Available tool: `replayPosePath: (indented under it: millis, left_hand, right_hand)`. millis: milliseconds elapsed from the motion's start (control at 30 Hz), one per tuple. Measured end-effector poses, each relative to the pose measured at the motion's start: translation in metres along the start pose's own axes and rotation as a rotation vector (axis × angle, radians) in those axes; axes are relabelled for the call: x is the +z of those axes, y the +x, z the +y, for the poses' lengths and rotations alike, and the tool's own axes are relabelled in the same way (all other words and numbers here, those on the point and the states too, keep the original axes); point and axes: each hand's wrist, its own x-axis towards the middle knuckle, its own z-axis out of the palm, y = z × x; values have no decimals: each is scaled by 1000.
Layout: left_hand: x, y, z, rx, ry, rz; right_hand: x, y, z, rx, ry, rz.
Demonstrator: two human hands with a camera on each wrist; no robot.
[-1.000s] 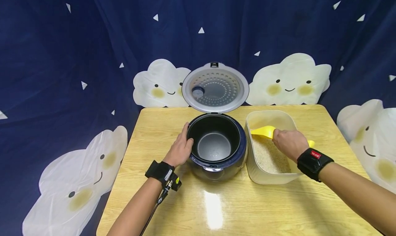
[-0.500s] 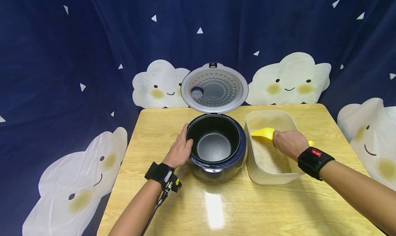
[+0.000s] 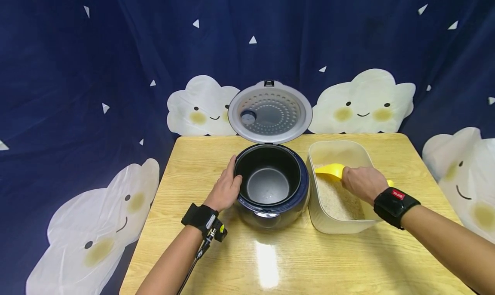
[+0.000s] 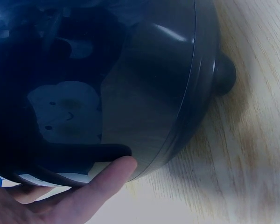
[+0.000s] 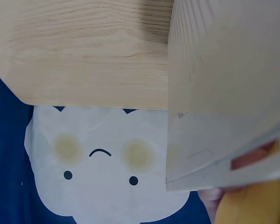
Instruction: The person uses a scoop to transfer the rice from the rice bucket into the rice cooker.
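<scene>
A dark blue rice cooker (image 3: 270, 187) stands mid-table with its lid (image 3: 270, 112) swung up and its black inner pot bare. My left hand (image 3: 225, 188) rests flat against the cooker's left side, fingers at the rim; the left wrist view shows a finger (image 4: 105, 179) on the glossy cooker wall (image 4: 107, 79). To the right sits a translucent plastic tub (image 3: 328, 224) holding rice (image 3: 336, 198). My right hand (image 3: 362, 182) grips the handle of a yellow scoop (image 3: 331, 170), whose bowl lies over the rice. The right wrist view shows the tub wall (image 5: 228, 88) and a bit of scoop (image 5: 252, 205).
The wooden table (image 3: 270, 260) has bare surface in front of the cooker and tub. A dark blue curtain with white cloud faces (image 3: 359, 103) hangs behind and around the table. The table's edges drop off at left and right.
The scoop and my right hand have shifted only slightly within the tub. My left hand stays on the cooker's side.
</scene>
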Motion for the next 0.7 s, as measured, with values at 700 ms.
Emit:
replayPosePath:
  millis: [700]
  left_hand:
    - [0,2,-1,-18,8,-4]
  right_hand:
    - [-4,4,1,111,220,-86]
